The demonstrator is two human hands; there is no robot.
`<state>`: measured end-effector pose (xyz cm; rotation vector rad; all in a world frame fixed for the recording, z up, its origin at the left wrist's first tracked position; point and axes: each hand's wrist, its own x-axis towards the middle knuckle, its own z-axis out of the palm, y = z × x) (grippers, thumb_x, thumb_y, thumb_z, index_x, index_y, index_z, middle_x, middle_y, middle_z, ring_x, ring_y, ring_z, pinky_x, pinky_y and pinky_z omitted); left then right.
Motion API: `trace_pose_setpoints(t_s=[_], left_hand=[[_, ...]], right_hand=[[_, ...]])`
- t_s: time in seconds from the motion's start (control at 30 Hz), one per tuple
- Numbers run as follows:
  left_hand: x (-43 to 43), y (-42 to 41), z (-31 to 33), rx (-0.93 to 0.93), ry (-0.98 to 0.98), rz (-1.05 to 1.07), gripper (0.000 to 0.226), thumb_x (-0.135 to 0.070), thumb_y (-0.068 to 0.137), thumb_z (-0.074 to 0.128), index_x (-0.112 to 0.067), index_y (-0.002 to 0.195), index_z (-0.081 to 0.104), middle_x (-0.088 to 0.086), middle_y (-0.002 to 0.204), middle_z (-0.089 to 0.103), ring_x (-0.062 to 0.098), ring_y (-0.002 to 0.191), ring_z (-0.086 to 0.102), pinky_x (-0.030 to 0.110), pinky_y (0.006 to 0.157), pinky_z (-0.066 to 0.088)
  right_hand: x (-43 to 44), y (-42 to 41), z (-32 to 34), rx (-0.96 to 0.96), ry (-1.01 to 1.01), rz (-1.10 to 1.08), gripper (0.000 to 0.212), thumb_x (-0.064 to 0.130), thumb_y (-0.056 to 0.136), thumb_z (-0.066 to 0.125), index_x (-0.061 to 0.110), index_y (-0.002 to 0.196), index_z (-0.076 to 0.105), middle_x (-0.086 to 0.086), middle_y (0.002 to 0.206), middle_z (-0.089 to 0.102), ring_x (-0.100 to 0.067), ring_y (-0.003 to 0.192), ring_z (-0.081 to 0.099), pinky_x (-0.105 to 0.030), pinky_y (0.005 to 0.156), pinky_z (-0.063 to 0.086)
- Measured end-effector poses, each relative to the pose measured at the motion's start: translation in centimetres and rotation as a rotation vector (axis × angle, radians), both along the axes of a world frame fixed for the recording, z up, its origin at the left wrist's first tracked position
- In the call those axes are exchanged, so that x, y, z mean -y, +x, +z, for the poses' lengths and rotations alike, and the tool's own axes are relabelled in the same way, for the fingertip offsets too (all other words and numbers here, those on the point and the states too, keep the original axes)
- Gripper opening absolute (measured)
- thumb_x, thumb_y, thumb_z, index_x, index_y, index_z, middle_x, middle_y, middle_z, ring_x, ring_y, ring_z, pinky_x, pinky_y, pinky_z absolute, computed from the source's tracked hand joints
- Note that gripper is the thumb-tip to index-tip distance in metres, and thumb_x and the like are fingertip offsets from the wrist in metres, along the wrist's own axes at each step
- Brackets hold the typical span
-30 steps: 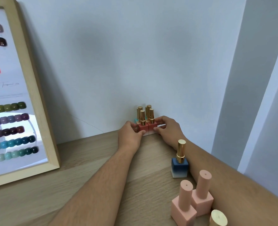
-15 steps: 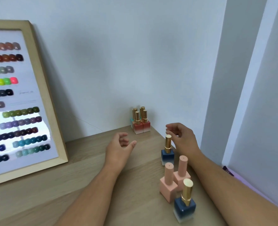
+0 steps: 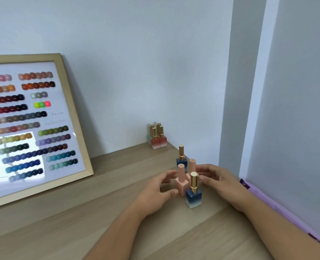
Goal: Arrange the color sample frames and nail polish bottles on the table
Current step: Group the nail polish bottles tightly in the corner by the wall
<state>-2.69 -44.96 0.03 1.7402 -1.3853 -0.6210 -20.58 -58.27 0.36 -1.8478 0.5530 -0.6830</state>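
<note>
**Bottles: one cluster placed, four more between the hands**

Bottles were what both hands were closing on. Four stood in a loose bunch near the right end of the desk (image 3: pixel 80 212): a near blue bottle (image 3: pixel 193 198), a pink bottle (image 3: pixel 181 185) just behind it on the left, a second pink bottle (image 3: pixel 192 167) behind that, and a far blue bottle (image 3: pixel 181 162) at the back. The left hand (image 3: pixel 155 192) sat on one side of the bunch and the right hand (image 3: pixel 221 181) on the other. Both sets of fingers were spread open, and neither gripped anything; the left thumb looked to be touching or almost touching the base of the nearer pink bottle, though I could not be sure.

Further back, a tight corner cluster (image 3: pixel 157 138) of red and teal bottles stood against the wall, squared up and seemingly finished. The frame (image 3: pixel 76 119) of color samples leaned upright against the wall on the left, well apart from the bottles.

By my reckoning, the job was partway done: frame up, one group set, these four still to be gathered and moved into line.
</note>
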Motion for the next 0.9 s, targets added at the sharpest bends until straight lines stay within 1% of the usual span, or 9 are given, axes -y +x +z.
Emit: trace_pose_setpoints(t_s=[0.1, 0.2, 0.33, 0.4, 0.47, 0.53, 0.63, 0.8, 0.9], left_hand=[[0.6, -0.4, 0.0, 0.052, 0.003, -0.027, 0.044, -0.02, 0.08, 0.069, -0.033, 0.12, 0.056, -0.01, 0.12, 0.064, 0.006, 0.114, 0.055, 0.037, 0.105, 0.039], [1.1, -0.5, 0.3, 0.04, -0.011, -0.014, 0.036, -0.022, 0.078, 0.072, -0.031, 0.111, 0.061, -0.011, 0.111, 0.067, 0.006, 0.107, 0.059, 0.037, 0.103, 0.041], [1.1, -0.1, 0.2, -0.032, -0.003, -0.035, 0.025, -0.017, 0.078, 0.072, -0.021, 0.101, 0.063, 0.003, 0.103, 0.069, 0.019, 0.097, 0.063, 0.039, 0.094, 0.047], [0.9, 0.9, 0.0, -0.043, 0.016, -0.012, 0.024, -0.018, 0.08, 0.07, -0.024, 0.102, 0.062, 0.0, 0.104, 0.068, 0.016, 0.097, 0.061, 0.035, 0.092, 0.048], [0.6, 2.3, 0.1, -0.096, -0.006, 0.028, 0.026, -0.017, 0.081, 0.068, -0.025, 0.105, 0.061, -0.001, 0.104, 0.068, 0.015, 0.097, 0.061, 0.031, 0.091, 0.047], [0.9, 3.8, 0.0, -0.198, -0.058, 0.097, 0.027, -0.015, 0.082, 0.068, -0.024, 0.106, 0.061, 0.0, 0.102, 0.069, 0.015, 0.098, 0.062, 0.029, 0.091, 0.047], [2.5, 5.6, -0.1, -0.274, -0.151, 0.244, 0.024, -0.012, 0.081, 0.068, -0.024, 0.1, 0.062, -0.001, 0.098, 0.069, 0.015, 0.095, 0.062, 0.024, 0.083, 0.047], [6.9, 8.5, -0.2, -0.265, -0.246, 0.422, 0.018, -0.009, 0.08, 0.069, -0.024, 0.085, 0.062, -0.006, 0.085, 0.067, 0.005, 0.078, 0.059, 0.015, 0.068, 0.043], [9.3, 10.0, -0.3, -0.225, -0.274, 0.466, 0.016, -0.007, 0.08, 0.069, -0.021, 0.085, 0.061, -0.005, 0.082, 0.066, 0.006, 0.075, 0.058, 0.01, 0.065, 0.044]], right_hand=[[-0.4, 0.5, 0.2, -0.07, -0.041, 0.033, 0.027, 0.011, 0.088, 0.059, 0.022, 0.113, 0.063, 0.005, 0.111, 0.069, -0.007, 0.105, 0.062, -0.023, 0.095, 0.045], [-0.3, 1.1, 0.5, -0.115, -0.107, 0.048, 0.022, 0.012, 0.089, 0.057, 0.02, 0.108, 0.064, 0.002, 0.106, 0.07, -0.009, 0.099, 0.064, -0.017, 0.088, 0.047], [0.6, 1.1, 0.0, -0.081, -0.079, 0.01, 0.018, 0.011, 0.09, 0.055, 0.022, 0.101, 0.065, 0.001, 0.099, 0.07, -0.013, 0.096, 0.064, -0.021, 0.087, 0.048], [1.2, 1.2, -0.6, 0.006, -0.029, -0.092, 0.017, 0.015, 0.091, 0.053, 0.024, 0.1, 0.063, 0.004, 0.099, 0.069, -0.011, 0.096, 0.063, -0.024, 0.086, 0.047], [1.9, 1.7, -0.9, 0.113, 0.012, -0.252, 0.014, 0.018, 0.093, 0.051, 0.023, 0.102, 0.061, 0.005, 0.099, 0.067, -0.011, 0.097, 0.06, -0.021, 0.079, 0.045], [3.1, 3.1, -1.1, 0.136, -0.012, -0.356, 0.013, 0.02, 0.093, 0.05, 0.022, 0.104, 0.057, 0.006, 0.101, 0.064, -0.012, 0.097, 0.058, -0.018, 0.073, 0.04], [5.1, 6.2, -1.3, 0.095, -0.054, -0.373, 0.018, 0.02, 0.093, 0.05, 0.02, 0.11, 0.056, 0.002, 0.106, 0.062, -0.016, 0.1, 0.055, -0.024, 0.081, 0.039], [8.5, 11.9, -1.1, 0.094, -0.073, -0.364, 0.019, 0.02, 0.092, 0.052, 0.016, 0.11, 0.058, -0.001, 0.106, 0.063, -0.017, 0.099, 0.057, -0.027, 0.085, 0.04], [10.4, 14.9, -0.9, 0.101, -0.045, -0.346, 0.019, 0.017, 0.091, 0.055, 0.013, 0.109, 0.059, -0.005, 0.107, 0.065, -0.019, 0.099, 0.059, -0.031, 0.087, 0.046]])
